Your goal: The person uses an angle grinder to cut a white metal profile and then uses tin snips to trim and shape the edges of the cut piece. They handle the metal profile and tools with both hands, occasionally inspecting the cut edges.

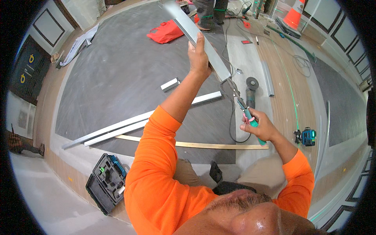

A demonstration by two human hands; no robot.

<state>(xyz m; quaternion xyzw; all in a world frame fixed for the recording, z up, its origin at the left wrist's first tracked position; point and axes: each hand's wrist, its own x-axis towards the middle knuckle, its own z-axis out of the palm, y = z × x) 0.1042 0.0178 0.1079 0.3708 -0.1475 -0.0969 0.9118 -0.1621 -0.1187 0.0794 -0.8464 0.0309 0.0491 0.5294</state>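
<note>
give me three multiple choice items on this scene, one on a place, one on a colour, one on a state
1. Where is the open black tool case?
A. on the floor at the person's lower left
B. beside the traffic cone
C. on the red bag

2. What colour are the handles of the snips?
A. yellow
B. teal green
C. white

3. How is the metal channel held?
A. lying flat on the floor
B. leaning on a wall
C. raised in the left hand

Key: 1 A, the case lies by the left sleeve. 2 B, the grips in the right hand show teal. 3 C, the left hand grips it in the air.
</note>
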